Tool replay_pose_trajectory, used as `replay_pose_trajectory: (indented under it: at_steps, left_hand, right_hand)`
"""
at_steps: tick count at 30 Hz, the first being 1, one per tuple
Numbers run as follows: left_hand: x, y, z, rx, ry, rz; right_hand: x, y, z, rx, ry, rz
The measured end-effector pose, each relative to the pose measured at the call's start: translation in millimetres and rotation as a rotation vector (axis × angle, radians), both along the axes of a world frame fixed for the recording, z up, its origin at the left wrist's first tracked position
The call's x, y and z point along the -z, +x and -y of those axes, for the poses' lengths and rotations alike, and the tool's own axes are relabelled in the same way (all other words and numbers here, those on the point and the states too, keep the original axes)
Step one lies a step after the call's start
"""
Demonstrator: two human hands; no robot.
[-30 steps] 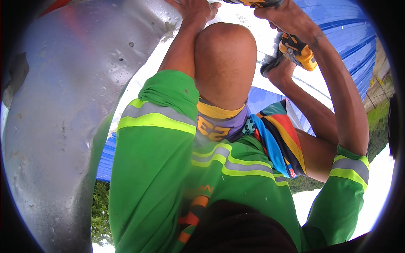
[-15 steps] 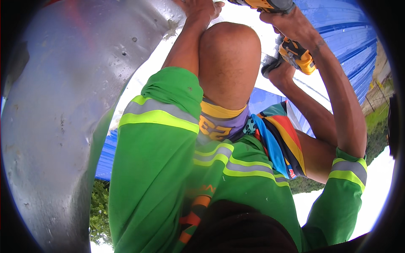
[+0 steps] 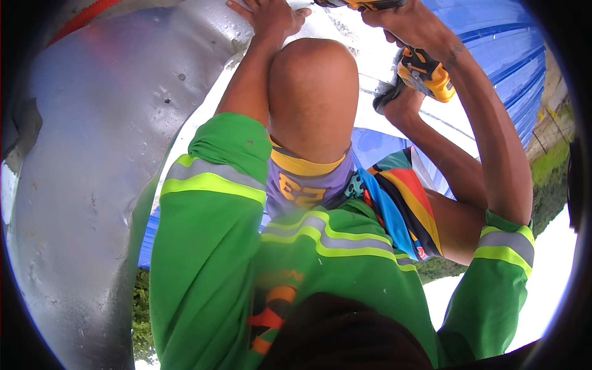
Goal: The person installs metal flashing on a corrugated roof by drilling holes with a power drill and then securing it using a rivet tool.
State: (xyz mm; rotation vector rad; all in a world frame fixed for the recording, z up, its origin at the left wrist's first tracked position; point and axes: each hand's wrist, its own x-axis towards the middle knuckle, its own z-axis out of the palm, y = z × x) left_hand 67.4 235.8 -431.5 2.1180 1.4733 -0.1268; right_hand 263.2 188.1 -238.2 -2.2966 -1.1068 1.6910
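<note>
At the top of the view my left hand (image 3: 271, 15) lies with spread fingers on the dented silvery metal sheet (image 3: 105, 142). My right hand (image 3: 410, 24) grips a yellow and black cordless drill (image 3: 364, 4) by its handle. The drill's upper body is cut off by the top edge, so its tip is hidden. Its yellow battery end (image 3: 425, 77) hangs below my right hand, beside my wrist. A bent bare knee (image 3: 313, 92) rises between my two forearms.
Blue ribbed roofing (image 3: 502, 49) spreads at the upper right, with a bright white surface beneath the drill. A dark shoe (image 3: 390, 95) rests there. A red strip (image 3: 83, 20) runs along the upper left. Greenery (image 3: 143, 308) shows beyond the sheet's lower edge.
The whole view has shifted, so the knee and both arms appear farther left. More of my left hand's spread fingers shows. The drill stays in my right hand and sits slightly higher.
</note>
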Motion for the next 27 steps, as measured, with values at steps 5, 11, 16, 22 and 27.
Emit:
replay_pose_trajectory:
  at_steps: [5,11,16,22,27]
  left_hand:
    - [-2,2,5,0.013,0.091,0.026]
    - [2,0,7,0.001,0.152,0.100]
    - [-10,7,4,-0.028,0.085,0.079]
    - [-9,7,1,-0.021,0.057,0.048]
    - [-6,7,4,-0.037,0.038,0.035]
  right_hand:
    - [39,10,35,-0.293,0.365,0.056]
    - [46,12,50,-0.250,0.247,0.225]
    - [30,0,36,-0.187,0.131,0.238]
    - [32,2,28,-0.200,0.130,0.239]
    - [-6,-12,-3,-0.005,0.088,-0.002]
